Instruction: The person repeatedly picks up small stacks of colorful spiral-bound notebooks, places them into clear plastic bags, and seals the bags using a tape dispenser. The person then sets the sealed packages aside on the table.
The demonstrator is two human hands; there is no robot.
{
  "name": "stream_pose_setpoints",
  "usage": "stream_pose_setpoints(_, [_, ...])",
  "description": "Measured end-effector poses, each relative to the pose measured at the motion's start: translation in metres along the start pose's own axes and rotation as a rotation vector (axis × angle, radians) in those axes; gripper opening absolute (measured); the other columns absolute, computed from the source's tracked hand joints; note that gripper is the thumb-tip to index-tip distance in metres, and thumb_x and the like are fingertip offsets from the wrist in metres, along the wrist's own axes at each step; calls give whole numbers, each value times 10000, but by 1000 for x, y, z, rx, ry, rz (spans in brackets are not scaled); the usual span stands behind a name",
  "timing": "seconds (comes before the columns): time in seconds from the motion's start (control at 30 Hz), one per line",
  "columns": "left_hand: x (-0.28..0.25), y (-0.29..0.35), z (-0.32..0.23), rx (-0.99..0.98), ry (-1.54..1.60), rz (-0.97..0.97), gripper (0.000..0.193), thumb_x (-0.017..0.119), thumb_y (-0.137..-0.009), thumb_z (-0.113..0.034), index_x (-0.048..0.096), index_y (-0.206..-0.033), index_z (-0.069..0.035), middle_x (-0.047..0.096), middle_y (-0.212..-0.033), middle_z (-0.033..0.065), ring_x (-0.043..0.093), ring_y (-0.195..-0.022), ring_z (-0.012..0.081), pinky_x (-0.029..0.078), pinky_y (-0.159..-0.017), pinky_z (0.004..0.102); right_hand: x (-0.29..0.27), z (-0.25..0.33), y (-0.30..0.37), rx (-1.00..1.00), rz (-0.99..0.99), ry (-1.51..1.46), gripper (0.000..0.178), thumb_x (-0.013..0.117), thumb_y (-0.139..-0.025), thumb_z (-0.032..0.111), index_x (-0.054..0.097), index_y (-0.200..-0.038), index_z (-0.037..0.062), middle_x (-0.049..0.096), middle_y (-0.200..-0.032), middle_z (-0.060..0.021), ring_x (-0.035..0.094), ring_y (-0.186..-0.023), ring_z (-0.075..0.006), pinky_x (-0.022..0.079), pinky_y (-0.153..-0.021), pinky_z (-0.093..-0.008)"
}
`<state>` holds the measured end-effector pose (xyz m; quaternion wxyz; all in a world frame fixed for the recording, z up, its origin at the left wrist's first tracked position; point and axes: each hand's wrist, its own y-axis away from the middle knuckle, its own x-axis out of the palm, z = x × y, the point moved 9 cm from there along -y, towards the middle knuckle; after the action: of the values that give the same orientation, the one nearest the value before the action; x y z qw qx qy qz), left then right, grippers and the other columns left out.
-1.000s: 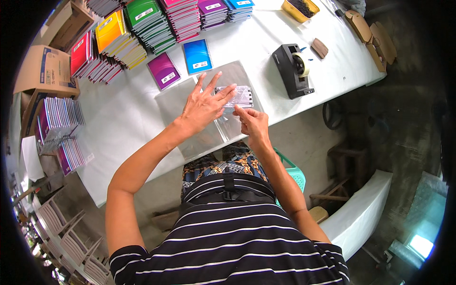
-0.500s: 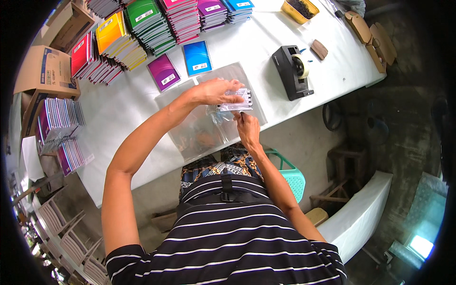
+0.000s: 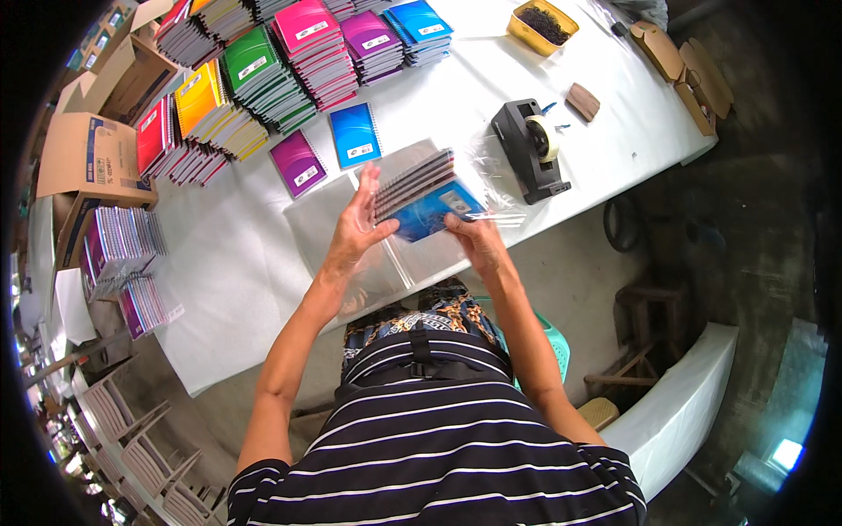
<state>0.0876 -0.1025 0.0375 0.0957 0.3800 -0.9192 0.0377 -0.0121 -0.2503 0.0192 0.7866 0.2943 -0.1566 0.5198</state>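
Observation:
Between my hands is a bundle of spiral notebooks [image 3: 426, 212], tilted so a blue cover and several coil-bound edges show. Clear plastic wrap [image 3: 502, 212] sticks out loosely past its right end. My left hand [image 3: 353, 231] grips the bundle's left side, thumb in front and fingers up behind. At the lower right corner, my right hand [image 3: 481, 245] holds it with the thumb on the blue cover. Underneath, flat clear plastic bags [image 3: 326, 213] lie on the white table [image 3: 230, 279]. A purple notebook [image 3: 298, 164] and a blue notebook [image 3: 354, 136] lie just beyond.
Stacks of red, yellow, green [image 3: 256, 63], pink, purple and blue notebooks line the back left. A black tape dispenser [image 3: 517, 151], a brown block [image 3: 582, 102] and a yellow tub [image 3: 542, 28] are to the right. More notebooks [image 3: 123, 241] and a cardboard box [image 3: 96, 158] stand at left.
The bundle has been turned up, so its blue cover now faces me. My left hand has drawn back to its left side, and my right hand has shifted right to its lower corner.

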Motion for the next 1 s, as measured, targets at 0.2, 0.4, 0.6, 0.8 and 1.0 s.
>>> stream_pose_setpoints(0.2, [26, -30, -39, 36, -247, -45, 1098, 734, -841, -411, -45, -1544, -88, 109, -1590, 228, 105, -1468, 394, 164, -1176, 442, -10, -2, -40, -269, 153, 855, 851, 838, -604, -9, 404, -1331, 68, 555, -1250, -133, 535, -1176, -279, 448, -1013, -375])
stream_pose_setpoints(0.4, [10, -38, -31, -243, -923, -76, 623, 436, -972, -48, 149, -1524, -80, 531, -1359, 212, 566, -1192, 375, 480, -965, 402, 57, 102, 3, -670, 412, 1559, 724, 757, -635, -41, 540, -1279, 208, 335, -1508, -93, 320, -1392, -343, 233, -1190, -510])
stream_pose_setpoints(0.6, [20, -38, -65, -117, -1109, -105, 509, 407, -983, -81, 287, -1477, -53, 558, -1322, 199, 581, -1128, 404, 482, -956, 439, 103, 132, 10, -869, 629, 1672, 140, 648, -731, 39, 654, -606, 102, 452, -1468, 61, 300, -1423, -233, 153, -1218, -539])
stream_pose_setpoints(0.8, [19, -35, -47, -86, -496, -143, 586, 540, -949, -134, 321, -1482, -23, 564, -1318, 229, 524, -1258, 354, 354, -1097, 402, 82, 128, -2, -841, 608, 1661, 92, 741, -675, 77, 666, -623, 88, 475, -1445, -30, 313, -1408, -278, 201, -1199, -525])
stream_pose_setpoints(1.0, [-37, 15, -21, 165, -479, -179, 457, 747, -827, -171, 636, -1270, -199, 292, -1575, 48, 84, -1491, 280, 168, -1178, 475, 86, 126, 12, -673, 534, 1441, 350, 862, -563, 175, 705, -874, 140, 357, -1519, -39, 227, -1434, -310, 188, -1183, -573])
